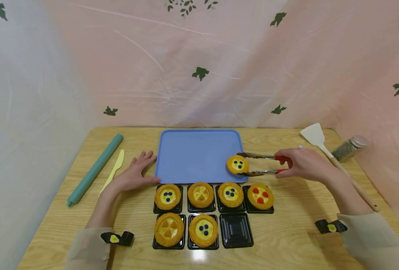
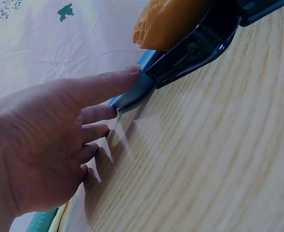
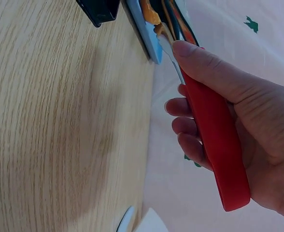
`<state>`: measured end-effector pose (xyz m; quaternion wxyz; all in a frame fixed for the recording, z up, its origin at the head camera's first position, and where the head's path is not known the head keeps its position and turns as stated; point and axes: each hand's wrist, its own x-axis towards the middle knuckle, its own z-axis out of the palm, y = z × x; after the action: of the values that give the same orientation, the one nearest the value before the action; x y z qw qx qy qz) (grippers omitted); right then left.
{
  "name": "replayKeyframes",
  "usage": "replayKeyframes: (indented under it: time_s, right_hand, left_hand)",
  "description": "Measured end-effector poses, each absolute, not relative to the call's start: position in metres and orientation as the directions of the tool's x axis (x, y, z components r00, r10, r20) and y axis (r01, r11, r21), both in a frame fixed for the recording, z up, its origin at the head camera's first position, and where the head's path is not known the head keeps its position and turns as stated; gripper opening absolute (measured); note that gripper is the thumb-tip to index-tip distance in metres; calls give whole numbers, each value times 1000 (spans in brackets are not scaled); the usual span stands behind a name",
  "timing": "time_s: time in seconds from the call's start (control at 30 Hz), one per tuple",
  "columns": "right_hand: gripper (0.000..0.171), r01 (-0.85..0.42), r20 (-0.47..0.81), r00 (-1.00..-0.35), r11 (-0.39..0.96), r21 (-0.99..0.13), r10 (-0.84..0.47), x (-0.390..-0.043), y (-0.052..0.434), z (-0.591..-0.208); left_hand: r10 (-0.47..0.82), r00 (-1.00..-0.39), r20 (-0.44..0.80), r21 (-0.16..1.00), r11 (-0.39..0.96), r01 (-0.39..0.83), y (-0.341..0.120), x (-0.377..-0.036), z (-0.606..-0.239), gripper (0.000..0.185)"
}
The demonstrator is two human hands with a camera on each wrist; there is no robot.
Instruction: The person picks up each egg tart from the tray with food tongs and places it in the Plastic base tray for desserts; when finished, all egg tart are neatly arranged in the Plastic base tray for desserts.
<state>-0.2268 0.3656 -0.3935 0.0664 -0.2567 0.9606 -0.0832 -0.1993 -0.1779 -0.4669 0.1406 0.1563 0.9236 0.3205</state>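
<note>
The right hand grips red-handled tongs pinching a blueberry tart over the blue tray; left hand rests on the desk, fingers straight, touching the tray's edge.

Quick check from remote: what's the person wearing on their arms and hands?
Both hands, the left hand and the right hand, are bare, no gloves. Loose beige sleeves reach the wrists. Each wrist carries a small black camera unit with a yellow mark.
</note>
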Motion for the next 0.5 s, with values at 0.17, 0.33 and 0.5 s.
replayKeyframes:
  time_s: [0.17, 0.33, 0.5]
  right_hand:
    - [51, -492, -78, -854, 849, -193, -514, -227, 365, -394]
    - [50, -491, -80, -854, 848, -198, -514, -227, 364, -394]
    - [50, -488, -88, -854, 849, -204, -512, -227, 364, -394]
  left_hand:
    - [379, -911, -160, 633, 748, 200, -178, -200, -466, 92]
    - [378, -912, -162, 635, 747, 197, -179, -200, -466, 92]
    - [374, -912, -168, 629, 753, 193, -179, -200, -467, 92]
